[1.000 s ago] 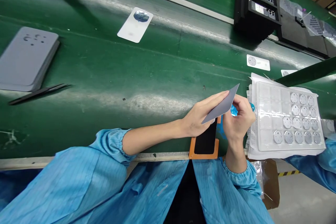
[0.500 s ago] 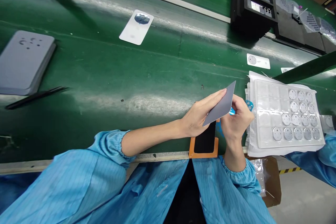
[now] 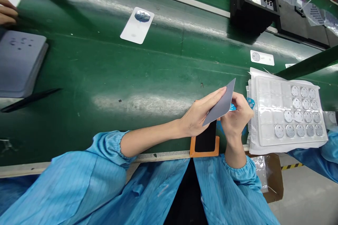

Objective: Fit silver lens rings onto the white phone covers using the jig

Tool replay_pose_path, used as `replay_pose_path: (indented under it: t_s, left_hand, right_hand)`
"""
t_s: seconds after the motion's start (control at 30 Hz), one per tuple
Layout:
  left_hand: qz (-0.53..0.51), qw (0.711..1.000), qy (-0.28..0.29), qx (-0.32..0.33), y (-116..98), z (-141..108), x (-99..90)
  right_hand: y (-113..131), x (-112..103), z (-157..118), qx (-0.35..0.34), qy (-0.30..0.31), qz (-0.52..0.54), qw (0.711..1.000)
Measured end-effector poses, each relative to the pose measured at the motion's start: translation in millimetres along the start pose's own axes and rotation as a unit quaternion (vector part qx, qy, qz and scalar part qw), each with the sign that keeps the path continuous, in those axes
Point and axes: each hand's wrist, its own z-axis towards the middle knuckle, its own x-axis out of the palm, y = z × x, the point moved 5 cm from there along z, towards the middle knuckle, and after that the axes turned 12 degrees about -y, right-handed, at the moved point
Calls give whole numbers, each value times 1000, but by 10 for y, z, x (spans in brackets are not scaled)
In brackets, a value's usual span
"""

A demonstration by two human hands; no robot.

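Observation:
A thin grey panel (image 3: 221, 104) stands tilted in my left hand (image 3: 196, 116), whose fingers lie along its left face above an orange-framed black holder (image 3: 205, 144) at the bench edge. Just right of the panel, my right hand (image 3: 236, 114) is closed with its fingers curled in. Bits of blue film (image 3: 250, 103) show beside and behind it; whether its fingertips grip the film or the panel's edge is hidden. A clear tray (image 3: 271, 107) with several round silver discs lies on white sheets to the right.
Grey panels (image 3: 18, 63) are stacked at far left beside black tweezers (image 3: 30, 100). Another person's hand (image 3: 7, 11) is at upper left near a white card. White cards (image 3: 134, 30) lie further back. Black racks (image 3: 253, 10) stand at upper right; a green bar (image 3: 311, 64) crosses the right side.
Another person's hand and a white card have appeared at upper left. The view has shifted slightly. My hands keep nearly the same pose around the grey panel.

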Motion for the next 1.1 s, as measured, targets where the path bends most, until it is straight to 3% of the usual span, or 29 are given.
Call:
replay_pose_path:
  t_s: [0.1, 0.17, 0.3, 0.37, 0.43, 0.5, 0.57, 0.63, 0.7, 0.8, 0.9, 1.0, 1.1]
  left_hand:
    - [-10, 998, -11, -57, 25, 3, 17]
    - [-13, 988, -47, -148, 107, 18, -17]
    - [-121, 913, -175, -349, 312, 49, -250]
    - [-177, 878, -212, -391, 347, 76, -400]
    - [-176, 873, -218, -398, 324, 90, -548]
    - [-123, 896, -199, -377, 244, 70, -671]
    - [-7, 935, -143, -323, 116, 20, -754]
    - [124, 962, -47, -237, -38, -56, -759]
    - [192, 970, 65, -136, -183, -166, -674]
    - [271, 944, 185, 30, -331, -362, -468]
    - [396, 872, 232, 168, -336, -521, -257]
    - [448, 835, 235, 217, -282, -599, -130]
    - [458, 828, 238, 219, -259, -633, -82]
  right_hand:
    - [-18, 53, 14, 4, -10, -6, 1000]
    - [-136, 68, 43, 34, -3, -6, 999]
    - [-737, -106, 82, 205, 32, -31, 978]
    - [-1080, -261, 17, 296, 63, -62, 951]
    - [-1310, -387, -97, 330, 116, -123, 929]
    - [-1385, -451, -218, 290, 185, -200, 917]
    - [-1346, -479, -313, 226, 240, -258, 908]
    - [-1251, -526, -351, 186, 253, -276, 908]
    - [-1121, -596, -336, 163, 240, -259, 921]
    - [-860, -664, -297, 107, 215, -166, 956]
    - [-549, -586, -375, -25, 249, -36, 967]
    - [-352, -453, -570, -179, 293, 13, 939]
    - [-348, -381, -700, -255, 286, 2, 923]
